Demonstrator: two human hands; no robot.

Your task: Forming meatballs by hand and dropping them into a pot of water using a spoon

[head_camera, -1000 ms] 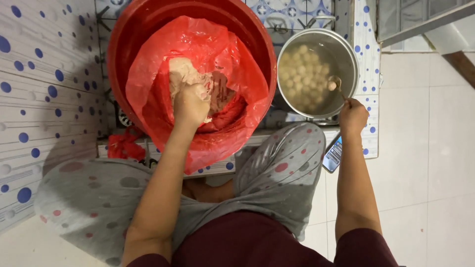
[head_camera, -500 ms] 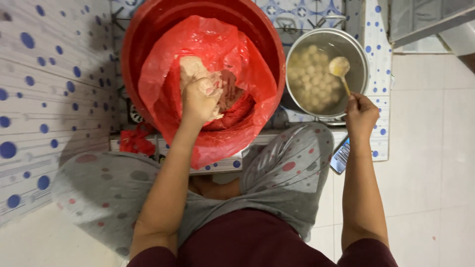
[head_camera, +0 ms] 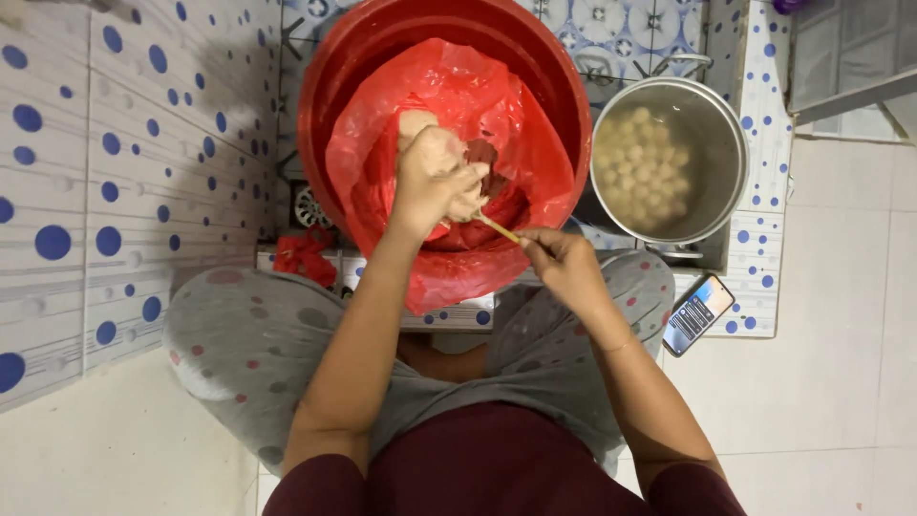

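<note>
A dotted tile wall (head_camera: 105, 182) fills the nine o'clock side; a crumpled red scrap (head_camera: 304, 256) lies at the foot of the red tub (head_camera: 334, 105), at its seven o'clock. The tub is lined with a red plastic bag (head_camera: 535, 162); a dark mass of paste (head_camera: 497, 196) sits in the bag, a fair amount of it, so plenty looks left to shape. The left hand (head_camera: 435, 182) is over the bag, fingers curled tight around a pale lump of paste squeezed up at the top of the fist. The right hand (head_camera: 564, 263), at five o'clock from the left, pinches the handle of a thin spoon (head_camera: 497, 227), whose tip meets the left fist. At three o'clock of the tub stands a steel pot (head_camera: 726, 124) of cloudy water holding many pale balls (head_camera: 640, 167), so a good batch looks already done. A phone (head_camera: 698, 314) lies on the floor at the pot's six o'clock, screen lit.
</note>
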